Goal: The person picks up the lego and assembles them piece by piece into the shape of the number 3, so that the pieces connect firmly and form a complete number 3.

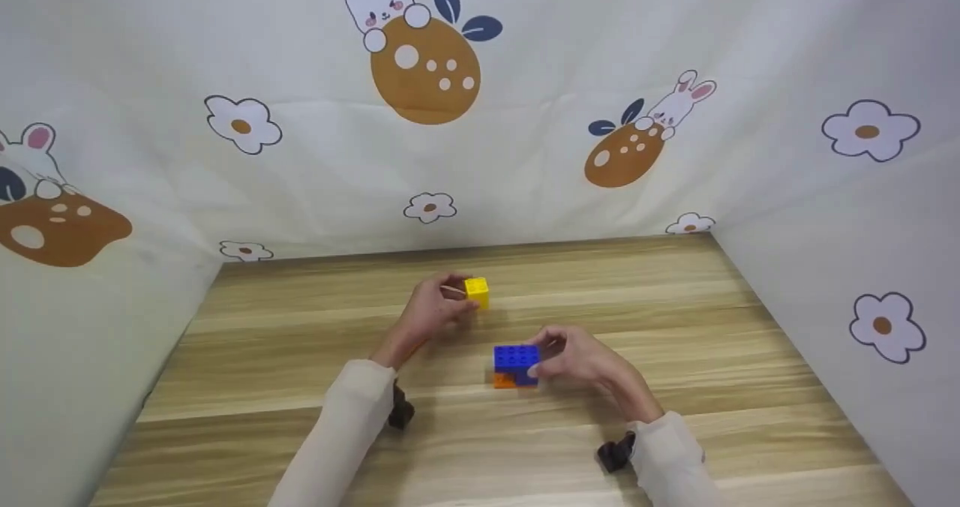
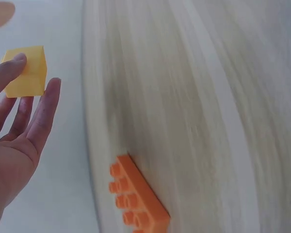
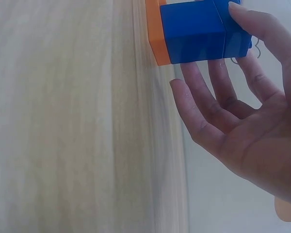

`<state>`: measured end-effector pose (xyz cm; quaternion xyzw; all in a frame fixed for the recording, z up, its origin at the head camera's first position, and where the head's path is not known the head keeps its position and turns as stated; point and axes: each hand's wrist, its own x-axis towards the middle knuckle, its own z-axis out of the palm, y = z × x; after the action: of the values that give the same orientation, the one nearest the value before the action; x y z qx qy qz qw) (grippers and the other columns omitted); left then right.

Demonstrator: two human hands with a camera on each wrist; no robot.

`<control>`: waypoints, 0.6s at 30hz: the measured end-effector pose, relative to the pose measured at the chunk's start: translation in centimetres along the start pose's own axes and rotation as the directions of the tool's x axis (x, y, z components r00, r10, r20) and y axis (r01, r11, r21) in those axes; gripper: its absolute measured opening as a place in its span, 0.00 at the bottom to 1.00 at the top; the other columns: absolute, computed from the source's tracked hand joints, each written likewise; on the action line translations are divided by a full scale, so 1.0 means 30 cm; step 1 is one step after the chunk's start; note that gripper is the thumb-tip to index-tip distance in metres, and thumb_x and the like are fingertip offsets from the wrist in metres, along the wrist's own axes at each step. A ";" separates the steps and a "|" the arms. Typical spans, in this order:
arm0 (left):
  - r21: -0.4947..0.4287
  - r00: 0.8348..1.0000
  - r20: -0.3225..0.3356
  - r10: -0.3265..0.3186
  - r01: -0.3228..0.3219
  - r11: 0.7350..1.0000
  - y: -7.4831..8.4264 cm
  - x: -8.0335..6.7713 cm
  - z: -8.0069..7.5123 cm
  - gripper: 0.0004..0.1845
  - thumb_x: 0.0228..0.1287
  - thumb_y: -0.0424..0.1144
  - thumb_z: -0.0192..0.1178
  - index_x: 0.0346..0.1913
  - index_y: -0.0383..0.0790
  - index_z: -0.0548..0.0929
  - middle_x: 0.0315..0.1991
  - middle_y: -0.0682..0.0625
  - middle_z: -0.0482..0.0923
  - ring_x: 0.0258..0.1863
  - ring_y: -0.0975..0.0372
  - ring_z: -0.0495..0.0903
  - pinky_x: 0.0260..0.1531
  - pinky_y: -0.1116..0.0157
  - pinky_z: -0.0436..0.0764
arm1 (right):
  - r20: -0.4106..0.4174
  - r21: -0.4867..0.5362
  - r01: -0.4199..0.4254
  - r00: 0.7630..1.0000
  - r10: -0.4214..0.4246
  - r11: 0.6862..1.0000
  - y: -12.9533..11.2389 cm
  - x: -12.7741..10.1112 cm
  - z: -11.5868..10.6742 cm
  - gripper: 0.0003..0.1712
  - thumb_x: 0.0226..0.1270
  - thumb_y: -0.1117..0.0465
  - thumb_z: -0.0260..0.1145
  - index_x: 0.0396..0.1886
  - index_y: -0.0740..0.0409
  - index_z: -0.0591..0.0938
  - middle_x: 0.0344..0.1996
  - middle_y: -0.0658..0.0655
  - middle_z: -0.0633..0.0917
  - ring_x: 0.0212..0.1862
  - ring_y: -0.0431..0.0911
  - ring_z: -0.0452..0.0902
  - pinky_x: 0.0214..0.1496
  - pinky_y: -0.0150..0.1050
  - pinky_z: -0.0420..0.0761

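My left hand (image 1: 437, 306) pinches a small yellow toy brick (image 1: 478, 292) between thumb and fingers, at the middle of the table. In the left wrist view the yellow brick (image 2: 34, 73) is held at the fingertips. My right hand (image 1: 581, 357) grips a stack of toy bricks by its right side. The stack has a studded blue brick (image 1: 516, 355) on top, another blue brick (image 3: 194, 31) below it and an orange brick (image 1: 504, 380) at the bottom. In the right wrist view my thumb presses the top blue brick while fingers reach around the far side.
A separate studded orange brick (image 2: 145, 194) lies on the table (image 1: 300, 312) near my left wrist, mostly hidden by the arm in the head view. Light fabric walls (image 1: 525, 162) with rabbits and flowers enclose the table's back and sides. Black wrist devices (image 1: 401, 408) hang under both sleeves.
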<state>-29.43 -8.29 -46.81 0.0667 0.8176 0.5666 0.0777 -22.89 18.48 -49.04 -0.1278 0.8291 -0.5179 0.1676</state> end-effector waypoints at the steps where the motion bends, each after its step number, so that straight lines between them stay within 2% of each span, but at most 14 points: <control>1: 0.002 1.000 0.002 0.019 -0.019 1.000 0.006 -0.005 0.006 0.27 0.57 0.36 0.74 0.60 0.39 0.80 0.52 0.43 0.80 0.51 0.53 0.83 0.48 0.63 0.85 | 0.000 0.000 0.002 1.000 -0.002 1.000 0.000 0.000 0.000 0.22 0.49 0.65 0.79 0.46 0.61 0.85 0.42 0.60 0.86 0.46 0.49 0.79 0.48 0.36 0.78; 7: 0.017 0.993 0.043 0.114 -0.114 0.993 0.042 -0.045 0.046 0.26 0.58 0.40 0.73 0.59 0.38 0.79 0.52 0.43 0.81 0.50 0.54 0.83 0.43 0.63 0.87 | -0.003 -0.006 -0.016 1.000 0.016 1.000 -0.001 0.001 -0.001 0.22 0.49 0.64 0.79 0.46 0.60 0.85 0.43 0.60 0.86 0.46 0.49 0.80 0.48 0.36 0.79; 12: -0.016 0.985 0.100 0.144 -0.143 0.990 0.063 -0.083 0.081 0.27 0.57 0.42 0.74 0.58 0.39 0.79 0.53 0.43 0.81 0.50 0.55 0.83 0.40 0.63 0.88 | 0.009 -0.011 -0.012 1.000 0.013 1.000 0.000 0.000 -0.004 0.22 0.50 0.63 0.78 0.47 0.59 0.85 0.44 0.60 0.86 0.46 0.49 0.80 0.49 0.36 0.79; 15: -0.009 0.982 0.113 0.152 -0.152 0.988 0.075 -0.102 0.098 0.27 0.57 0.44 0.74 0.58 0.40 0.79 0.52 0.45 0.82 0.50 0.56 0.83 0.42 0.62 0.87 | 0.012 -0.015 -0.017 1.000 0.017 1.000 0.000 -0.001 -0.007 0.22 0.50 0.63 0.79 0.47 0.58 0.85 0.44 0.59 0.86 0.46 0.49 0.80 0.49 0.37 0.79; 18: 0.032 0.977 0.107 0.183 -0.187 0.982 0.083 -0.116 0.106 0.26 0.58 0.46 0.74 0.58 0.41 0.80 0.51 0.46 0.83 0.50 0.55 0.83 0.50 0.58 0.85 | 0.013 -0.022 -0.021 1.000 0.022 1.000 -0.003 0.001 -0.010 0.22 0.50 0.63 0.79 0.48 0.59 0.85 0.44 0.59 0.87 0.46 0.48 0.80 0.50 0.38 0.80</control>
<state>-25.32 -5.21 -45.38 0.1734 0.8145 0.5498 0.0656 -23.03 18.68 -48.85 -0.1240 0.8349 -0.5061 0.1771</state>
